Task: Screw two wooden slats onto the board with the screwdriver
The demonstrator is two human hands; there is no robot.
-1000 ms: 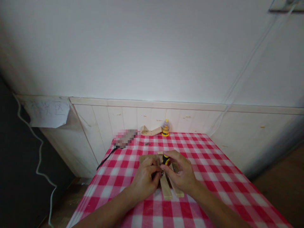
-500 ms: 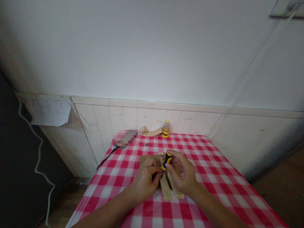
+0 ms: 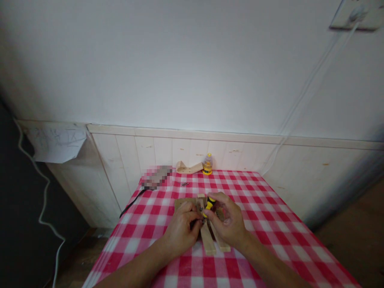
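My right hand (image 3: pixel 228 219) is closed around the yellow-and-black handle of a short screwdriver (image 3: pixel 209 205), held tilted over light wooden strips (image 3: pixel 208 239). The fingers of my left hand (image 3: pixel 183 225) are pinched together close to the screwdriver's lower end. Whatever sits between them is too small and too covered to make out. Beneath both hands lies a brown board (image 3: pixel 181 202), with the strips across it and their near ends pointing towards me. Small dark hardware shows beside the screwdriver, but its kind is unclear.
The table wears a red-and-white checked cloth (image 3: pixel 261 256). At its back, by the wall, are a curved wooden piece (image 3: pixel 189 168), a yellow-labelled bottle (image 3: pixel 207 165), some small metal pieces (image 3: pixel 185 184) and a blurred-out item (image 3: pixel 157 177) with a black strap (image 3: pixel 132 203).
The screwdriver handle has turned and tilted a little in my right hand, whose fingers have shifted on it. My left hand keeps its pinch. The whole view has shifted slightly.
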